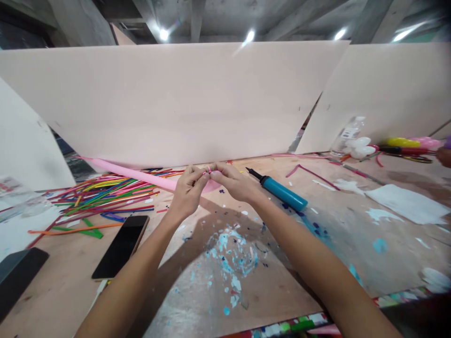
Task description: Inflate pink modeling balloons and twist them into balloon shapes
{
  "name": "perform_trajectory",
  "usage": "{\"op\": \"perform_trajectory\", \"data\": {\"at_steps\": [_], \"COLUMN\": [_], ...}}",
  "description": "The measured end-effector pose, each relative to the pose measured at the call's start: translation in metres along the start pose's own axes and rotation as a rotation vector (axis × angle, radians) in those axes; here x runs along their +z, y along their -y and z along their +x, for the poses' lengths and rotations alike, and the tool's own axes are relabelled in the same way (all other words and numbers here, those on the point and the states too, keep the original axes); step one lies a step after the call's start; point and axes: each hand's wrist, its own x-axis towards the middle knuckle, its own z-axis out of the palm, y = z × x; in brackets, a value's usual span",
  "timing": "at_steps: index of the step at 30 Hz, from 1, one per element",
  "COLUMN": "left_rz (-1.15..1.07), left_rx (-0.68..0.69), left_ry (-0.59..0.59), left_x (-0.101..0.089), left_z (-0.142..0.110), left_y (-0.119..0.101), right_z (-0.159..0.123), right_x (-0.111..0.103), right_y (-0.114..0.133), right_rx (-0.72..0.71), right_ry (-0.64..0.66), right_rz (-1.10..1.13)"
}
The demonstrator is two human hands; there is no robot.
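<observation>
A long pink balloon (136, 173), inflated for most of its length, stretches from the left towards my hands, with a thin uninflated tip at its far left end. My left hand (190, 188) is closed, its fingers pinching the balloon near its right end. Meeting it at the fingertips, my right hand (232, 180) pinches a small bright pink bit of the same balloon. A rounded pink part bulges just below the fingers. Both hands are raised over the table, and the fingers partly hide the pinched end.
A blue hand pump (284, 192) lies right of my hands. Several uninflated balloons (102, 192) are heaped at left, near a phone (121, 246) and a black box (19, 274). A plastic bottle (348, 136), inflated balloons (401, 142) and paper (408, 203) are at right. White panels (176, 103) stand behind.
</observation>
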Motion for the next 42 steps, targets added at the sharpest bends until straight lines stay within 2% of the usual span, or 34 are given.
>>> {"op": "perform_trajectory", "data": {"at_steps": [4,9,13,17,20,23,28,34,39,42], "left_rz": [0.021,0.086,0.126,0.193,0.374,0.645,0.854,0.837,0.868,0.904], "left_rx": [0.016,-0.013,0.013,0.043,0.072,0.161,0.311,0.485,0.607,0.617], "left_ry": [-0.032,-0.079,-0.048,0.059,0.098,0.041,-0.002,0.093,0.066,0.063], "left_x": [0.003,0.004,0.001,-0.004,-0.007,-0.011,-0.017,-0.029,-0.033,-0.031], "left_z": [-0.001,0.0,0.001,0.003,0.002,-0.001,-0.001,0.003,0.004,0.002], "left_y": [-0.007,0.0,0.0,-0.003,-0.005,-0.005,-0.002,0.0,-0.008,-0.011], "right_z": [0.0,0.001,0.0,-0.001,-0.003,-0.004,-0.005,-0.006,-0.005,-0.004], "right_x": [0.007,0.011,0.008,0.005,0.006,0.011,0.017,0.02,0.02,0.021], "right_y": [0.001,0.0,0.004,0.008,0.006,-0.001,-0.013,-0.003,0.011,0.011], "right_rx": [-0.005,0.014,0.066,0.058,-0.047,-0.163,-0.199,-0.088,0.076,0.152], "right_ry": [-0.081,-0.196,-0.169,-0.179,-0.226,-0.28,-0.318,-0.297,-0.268,-0.259], "right_rz": [0.082,-0.097,-0.145,-0.198,-0.313,-0.462,-0.558,-0.415,-0.288,-0.198]}}
